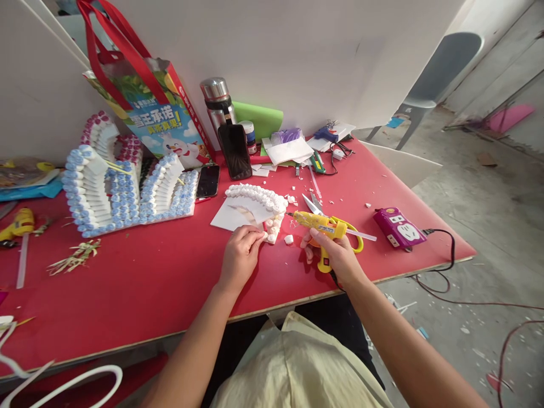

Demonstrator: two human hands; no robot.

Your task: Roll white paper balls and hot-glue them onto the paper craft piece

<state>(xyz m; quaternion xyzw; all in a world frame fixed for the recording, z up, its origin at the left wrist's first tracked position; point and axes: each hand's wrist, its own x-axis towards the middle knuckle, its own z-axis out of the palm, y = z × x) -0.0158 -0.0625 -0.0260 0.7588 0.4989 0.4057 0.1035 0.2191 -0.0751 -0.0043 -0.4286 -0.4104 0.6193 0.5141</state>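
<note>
A white fan-shaped craft piece (255, 195) lies on the red table, its curved edge and right side lined with white puffs like small rosettes. My left hand (243, 249) is closed in a pinch at its lower corner, fingertips touching the puffs. What sits between those fingers is too small to make out. Wrapped in my right hand (338, 258) is a yellow hot glue gun (317, 221), its nozzle pointing left at the piece's right side and a clear glue stick out of its back. A loose white puff (289, 239) rests between my hands. Behind the gun lie scissors (313, 205) with yellow handles.
Blue-and-white finished pieces (123, 195) stand at left beside a printed bag (157, 119). A phone (234, 152) leans upright before a steel flask (216, 96). At right sits a purple power strip (399, 228) with its cord. A second glue gun (17, 225) lies far left.
</note>
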